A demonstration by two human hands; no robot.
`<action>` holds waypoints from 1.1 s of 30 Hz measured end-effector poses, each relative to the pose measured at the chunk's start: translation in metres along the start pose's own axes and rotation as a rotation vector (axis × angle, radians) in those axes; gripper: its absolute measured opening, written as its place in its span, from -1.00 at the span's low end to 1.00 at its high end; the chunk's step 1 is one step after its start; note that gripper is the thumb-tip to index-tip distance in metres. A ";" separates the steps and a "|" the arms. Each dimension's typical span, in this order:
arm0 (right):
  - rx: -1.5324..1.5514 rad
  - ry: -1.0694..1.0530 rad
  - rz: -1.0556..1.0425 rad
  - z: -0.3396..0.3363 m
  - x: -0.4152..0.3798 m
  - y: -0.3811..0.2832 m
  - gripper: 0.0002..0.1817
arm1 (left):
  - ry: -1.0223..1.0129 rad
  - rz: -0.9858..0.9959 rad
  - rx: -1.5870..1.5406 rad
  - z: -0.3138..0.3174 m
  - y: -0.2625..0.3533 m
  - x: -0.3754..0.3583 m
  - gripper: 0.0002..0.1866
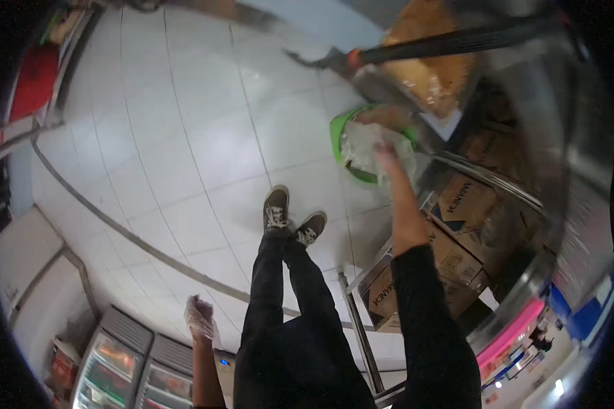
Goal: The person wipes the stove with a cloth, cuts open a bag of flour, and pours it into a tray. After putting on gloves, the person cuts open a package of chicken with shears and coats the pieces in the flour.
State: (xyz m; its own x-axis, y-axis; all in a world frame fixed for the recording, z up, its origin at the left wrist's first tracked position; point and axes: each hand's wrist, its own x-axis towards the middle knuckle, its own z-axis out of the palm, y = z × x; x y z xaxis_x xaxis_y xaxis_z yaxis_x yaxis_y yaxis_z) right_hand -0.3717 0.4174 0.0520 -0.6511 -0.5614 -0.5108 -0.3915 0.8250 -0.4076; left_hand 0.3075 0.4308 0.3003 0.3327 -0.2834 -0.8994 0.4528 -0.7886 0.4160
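My left hand (pixel 199 317), in a thin clear plastic glove, hangs low beside my leg with its fingers bunched together; what they may hold is hidden. My right hand (pixel 387 158) reaches down over a green bin (pixel 335 140) on the floor. Whitish crumpled plastic (pixel 360 144) fills the bin's opening, and the hand overlaps it in this view. Motion smears the fingers of this hand, so I cannot tell whether they grip the plastic. Something brownish shows at the bin's far side.
Cardboard boxes (pixel 467 201) sit on a metal rack with a rail (pixel 488 178) at the right. Above the bin, a dark bar (pixel 450 44) crosses a tray (pixel 447 127) of orange-brown food. Display fridges (pixel 109 358) stand at lower left. White tiles (pixel 184 157) surround my shoes (pixel 275 208).
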 end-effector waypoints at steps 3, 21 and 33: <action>0.074 0.131 -0.229 -0.024 -0.065 0.002 -0.68 | -0.243 0.088 0.042 0.041 0.018 -0.041 -0.81; 0.803 0.821 0.421 -0.604 -0.536 -0.030 -0.82 | -1.222 0.370 1.168 0.421 0.055 -0.556 -0.56; -0.473 0.744 0.310 -0.601 -0.388 0.279 -0.83 | -1.282 0.323 1.177 0.490 -0.073 -0.694 -0.68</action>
State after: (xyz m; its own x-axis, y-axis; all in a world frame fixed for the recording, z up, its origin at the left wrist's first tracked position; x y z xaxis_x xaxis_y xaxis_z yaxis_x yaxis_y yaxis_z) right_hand -0.6188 0.9047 0.5913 -0.9556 -0.2604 0.1376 -0.2482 0.9635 0.0998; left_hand -0.3617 0.4182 0.8282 -0.7772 -0.2469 -0.5788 -0.4649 -0.3946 0.7926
